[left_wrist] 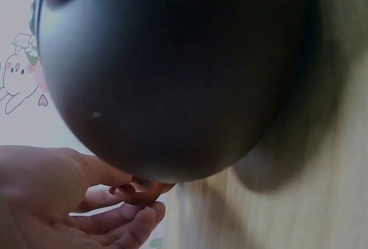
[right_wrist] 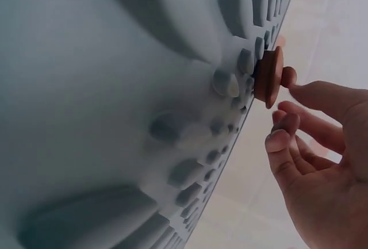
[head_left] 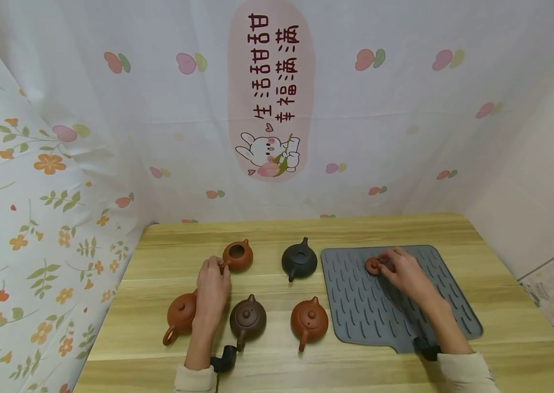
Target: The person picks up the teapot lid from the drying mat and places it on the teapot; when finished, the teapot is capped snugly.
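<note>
My left hand (head_left: 213, 286) pinches the handle of an orange-brown clay teapot (head_left: 243, 261) whose round mouth is uncovered. The thumb and fingers around that handle (left_wrist: 146, 193) show in the left wrist view, where a dark teapot (left_wrist: 172, 88) covers most of the picture. A small reddish-brown teapot lid (head_left: 372, 266) lies knob up on a grey ridged mat (head_left: 355, 305). My right hand (head_left: 406, 275) is at the lid, one fingertip right at its knob (right_wrist: 289, 76) and the other fingers spread below, loosely bent.
A black teapot (head_left: 299, 261) stands left of the mat. Nearer the front are a dark brown teapot (head_left: 248, 319), an orange lidded teapot (head_left: 309, 321) and another orange teapot (head_left: 180, 314) partly behind the left forearm. A printed curtain (head_left: 168, 120) hangs behind the wooden table (head_left: 335, 371).
</note>
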A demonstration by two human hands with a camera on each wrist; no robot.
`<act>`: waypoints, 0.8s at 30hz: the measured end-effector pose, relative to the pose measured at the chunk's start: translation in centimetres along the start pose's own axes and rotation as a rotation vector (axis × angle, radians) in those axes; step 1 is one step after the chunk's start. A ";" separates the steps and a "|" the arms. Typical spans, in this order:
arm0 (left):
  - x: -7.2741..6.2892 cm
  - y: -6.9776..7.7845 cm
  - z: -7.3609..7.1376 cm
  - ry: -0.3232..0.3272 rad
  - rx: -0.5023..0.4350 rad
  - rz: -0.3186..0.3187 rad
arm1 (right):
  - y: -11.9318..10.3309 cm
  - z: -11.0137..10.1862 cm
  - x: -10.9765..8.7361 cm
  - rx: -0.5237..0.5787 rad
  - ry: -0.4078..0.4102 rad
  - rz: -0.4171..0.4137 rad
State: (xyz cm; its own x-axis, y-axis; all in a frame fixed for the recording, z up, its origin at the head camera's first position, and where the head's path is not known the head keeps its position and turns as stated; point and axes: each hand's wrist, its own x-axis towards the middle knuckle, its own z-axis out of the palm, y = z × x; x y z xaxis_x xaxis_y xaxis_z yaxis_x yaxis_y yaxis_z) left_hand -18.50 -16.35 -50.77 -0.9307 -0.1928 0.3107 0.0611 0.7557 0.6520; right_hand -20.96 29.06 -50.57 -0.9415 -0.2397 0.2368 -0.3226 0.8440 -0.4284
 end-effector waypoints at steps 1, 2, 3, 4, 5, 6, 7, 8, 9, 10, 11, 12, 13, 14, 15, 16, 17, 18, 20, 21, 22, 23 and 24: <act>0.0 0.0 0.1 0.000 0.000 -0.002 | -0.1 0.0 0.0 0.001 0.004 0.001; 0.0 -0.1 0.1 0.001 -0.001 -0.004 | -0.2 0.0 0.0 0.001 0.008 0.002; 0.0 -0.1 0.2 0.001 -0.001 -0.003 | -0.3 0.0 0.1 0.000 0.012 0.000; 0.0 -0.1 0.2 0.002 0.001 -0.001 | -0.4 0.0 0.1 0.000 0.016 0.000; 0.0 -0.1 0.2 0.001 0.002 0.000 | -0.4 0.0 0.1 -0.003 0.017 -0.002; 0.0 -0.1 0.2 0.001 0.003 0.003 | -0.5 0.1 0.2 -0.004 0.017 -0.005; 0.0 -0.1 0.2 0.002 0.003 0.006 | -0.5 0.1 0.3 -0.007 0.013 -0.009; 0.0 -0.1 0.2 0.002 0.006 0.009 | -0.5 0.2 0.3 -0.013 0.007 -0.014; 0.0 -0.1 0.2 0.002 0.008 0.013 | -0.6 0.2 0.3 -0.018 0.000 -0.018; 0.0 -0.1 0.1 0.002 0.009 0.015 | -0.6 0.2 0.4 -0.022 -0.008 -0.021; 0.0 -0.1 0.1 0.003 0.009 0.018 | -0.6 0.2 0.4 -0.025 -0.017 -0.026; 0.0 -0.1 0.1 0.004 0.010 0.019 | -0.7 0.3 0.4 -0.024 -0.025 -0.030; 0.0 -0.1 0.1 0.005 0.010 0.019 | -0.7 0.3 0.5 -0.023 -0.033 -0.033; 0.0 0.0 0.1 0.006 0.013 0.020 | -0.7 0.3 0.5 -0.021 -0.038 -0.036; 0.0 0.0 0.0 0.008 0.011 0.021 | -0.7 0.4 0.5 -0.019 -0.040 -0.038; 0.0 0.0 0.0 0.009 0.012 0.020 | -0.6 0.4 0.5 -0.015 -0.039 -0.041; 0.0 0.0 0.0 0.010 0.012 0.020 | -0.6 0.5 0.5 -0.014 -0.038 -0.043; 0.0 0.0 0.1 0.010 0.012 0.020 | -0.6 0.5 0.5 -0.012 -0.036 -0.041; 0.0 0.0 0.1 0.008 0.013 0.019 | -0.4 0.6 0.5 -0.012 -0.032 -0.039; 0.0 0.0 0.2 0.009 0.011 0.018 | -0.4 0.6 0.5 -0.009 -0.029 -0.035; 0.1 0.0 0.2 0.010 0.011 0.015 | -0.4 0.6 0.5 -0.004 -0.026 -0.029; 0.0 0.0 0.1 0.011 0.011 0.013 | -0.4 0.6 0.5 0.001 -0.023 -0.022; 0.0 0.0 0.1 0.012 0.012 0.011 | -0.5 0.6 0.5 0.007 -0.019 -0.017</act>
State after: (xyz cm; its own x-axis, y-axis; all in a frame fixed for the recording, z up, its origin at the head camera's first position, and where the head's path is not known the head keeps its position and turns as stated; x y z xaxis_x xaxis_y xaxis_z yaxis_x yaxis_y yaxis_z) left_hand -18.55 -16.27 -50.80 -0.9255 -0.1918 0.3267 0.0674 0.7653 0.6402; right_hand -21.38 28.22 -50.79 -0.9376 -0.2633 0.2271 -0.3392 0.8364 -0.4306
